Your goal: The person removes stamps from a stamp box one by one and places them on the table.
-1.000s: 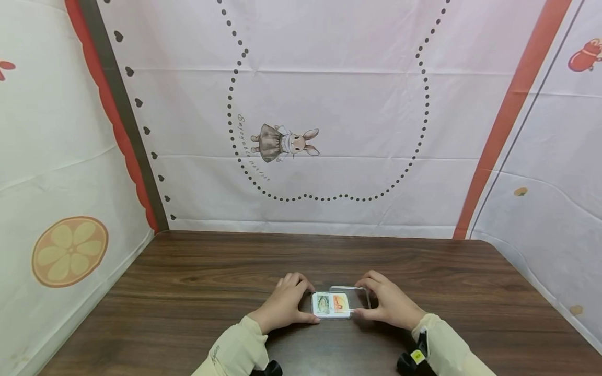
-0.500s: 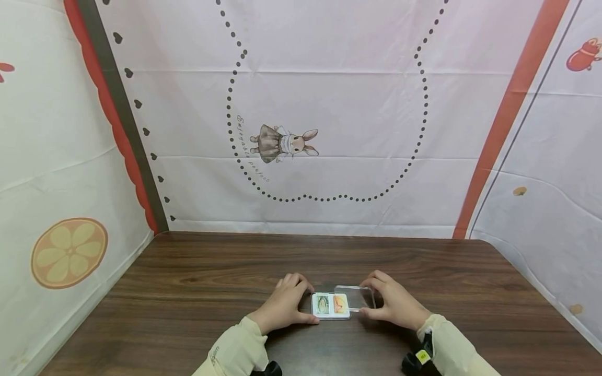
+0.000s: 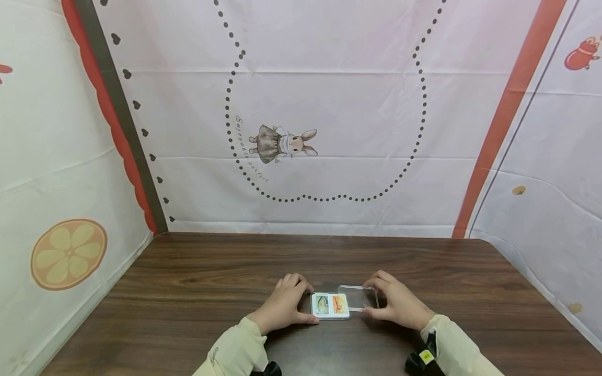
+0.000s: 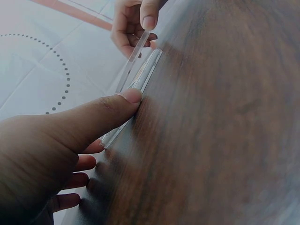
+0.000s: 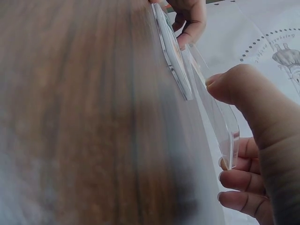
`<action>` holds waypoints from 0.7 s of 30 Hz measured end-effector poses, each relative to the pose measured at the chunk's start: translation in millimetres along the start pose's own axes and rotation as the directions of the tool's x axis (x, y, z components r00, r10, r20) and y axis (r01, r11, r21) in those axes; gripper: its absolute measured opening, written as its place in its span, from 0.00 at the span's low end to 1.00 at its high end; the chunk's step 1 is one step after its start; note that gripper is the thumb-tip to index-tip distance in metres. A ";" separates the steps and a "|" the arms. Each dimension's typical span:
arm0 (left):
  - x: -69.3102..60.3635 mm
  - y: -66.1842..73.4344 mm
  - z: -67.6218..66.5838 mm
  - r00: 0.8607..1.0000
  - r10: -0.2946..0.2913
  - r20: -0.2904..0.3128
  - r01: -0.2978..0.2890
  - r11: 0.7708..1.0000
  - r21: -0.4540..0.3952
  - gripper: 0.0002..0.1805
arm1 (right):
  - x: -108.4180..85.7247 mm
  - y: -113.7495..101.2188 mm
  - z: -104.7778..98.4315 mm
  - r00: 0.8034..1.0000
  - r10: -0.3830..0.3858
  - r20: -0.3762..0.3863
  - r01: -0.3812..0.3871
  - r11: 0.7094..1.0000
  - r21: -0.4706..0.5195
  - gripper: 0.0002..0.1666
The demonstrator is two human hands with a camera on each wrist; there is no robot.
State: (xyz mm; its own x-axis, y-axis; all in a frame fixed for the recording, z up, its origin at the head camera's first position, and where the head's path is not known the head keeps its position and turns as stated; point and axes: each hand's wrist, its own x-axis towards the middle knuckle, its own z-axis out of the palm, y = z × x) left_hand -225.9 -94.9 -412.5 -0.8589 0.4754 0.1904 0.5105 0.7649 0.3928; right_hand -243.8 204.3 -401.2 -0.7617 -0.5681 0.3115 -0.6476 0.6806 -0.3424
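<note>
A flat clear plastic case (image 3: 311, 306) lies on the brown table, with white cards (image 3: 331, 306) in it that bear a green and an orange picture. My left hand (image 3: 283, 305) grips its left end, thumb on the near side and fingers on the far side. In the left wrist view the left thumb (image 4: 110, 110) presses the case's near edge. To the right, my right hand (image 3: 400, 304) pinches a clear lid (image 3: 358, 297) between thumb and fingers. That lid is raised a little and tilted; its left part still reaches over the cards' right end, as the right wrist view suggests.
The wood-grain tabletop (image 3: 226, 261) stretches around both hands. Behind it hangs a white cloth (image 3: 338, 115) printed with a rabbit and dotted lines; more printed cloth stands at left and right. A dark wrist-worn device (image 3: 418, 360) sits at the right cuff.
The right hand has drawn the clear lid rightward, off more of the cards. My left hand keeps its hold on the case, which stays in place.
</note>
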 end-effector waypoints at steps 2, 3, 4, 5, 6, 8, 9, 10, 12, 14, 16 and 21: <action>0.0 0.0 0.1 1.000 -0.004 0.004 0.004 1.000 -0.004 0.32 | -0.3 0.5 -0.6 1.000 0.002 0.002 -0.002 1.000 -0.001 0.26; 0.1 -0.1 0.3 1.000 -0.005 0.006 0.005 1.000 -0.006 0.32 | -0.5 1.0 -0.8 1.000 0.003 0.002 -0.003 1.000 -0.002 0.26; 0.2 0.0 0.3 1.000 -0.006 0.007 0.006 1.000 -0.007 0.32 | -0.8 1.5 -1.0 1.000 0.005 0.004 -0.005 1.000 -0.003 0.26; 0.3 -0.1 0.4 1.000 -0.007 0.008 0.007 1.000 -0.009 0.32 | -1.2 2.1 -1.3 1.000 0.007 0.005 -0.007 1.000 -0.003 0.26; 0.4 -0.2 0.5 1.000 -0.010 0.009 0.010 1.000 -0.013 0.32 | -1.6 2.7 -1.7 1.000 0.010 0.006 -0.010 1.000 -0.003 0.26; 0.9 -0.7 0.9 1.000 -0.010 0.009 0.010 1.000 -0.013 0.32 | -2.5 4.0 -2.5 1.000 0.015 0.006 -0.015 1.000 -0.001 0.26; 1.1 -0.9 1.0 1.000 -0.011 0.009 0.011 1.000 -0.011 0.32 | -3.0 4.6 -2.9 1.000 0.019 0.006 -0.019 1.000 0.003 0.25; 1.3 -1.0 1.0 1.000 -0.011 0.009 0.011 1.000 -0.010 0.32 | -3.5 5.2 -3.3 1.000 0.019 0.004 -0.019 1.000 0.008 0.25; 1.5 -1.1 0.9 1.000 -0.011 0.009 0.011 1.000 -0.010 0.32 | -4.6 6.8 -3.6 1.000 0.013 -0.005 -0.013 1.000 0.015 0.25; 1.3 -1.3 1.2 1.000 -0.013 0.012 0.013 1.000 -0.011 0.32 | -5.9 8.8 -3.3 1.000 0.005 -0.013 -0.005 1.000 0.018 0.25; 1.0 -1.1 1.1 1.000 -0.014 0.014 0.015 1.000 -0.013 0.32 | -7.0 10.8 -3.0 1.000 -0.003 -0.023 0.004 1.000 0.018 0.25; 1.3 -1.2 1.2 1.000 -0.015 0.011 0.015 1.000 -0.011 0.32 | -9.1 14.3 -2.9 0.999 -0.011 -0.044 0.012 1.000 0.022 0.24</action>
State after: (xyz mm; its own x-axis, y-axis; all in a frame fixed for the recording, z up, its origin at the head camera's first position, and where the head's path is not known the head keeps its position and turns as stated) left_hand -227.6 -94.7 -413.8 -0.8658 0.4690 0.1745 0.4972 0.7671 0.4054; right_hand -246.1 220.5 -406.4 -0.7531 -0.5548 0.3536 -0.6569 0.6636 -0.3580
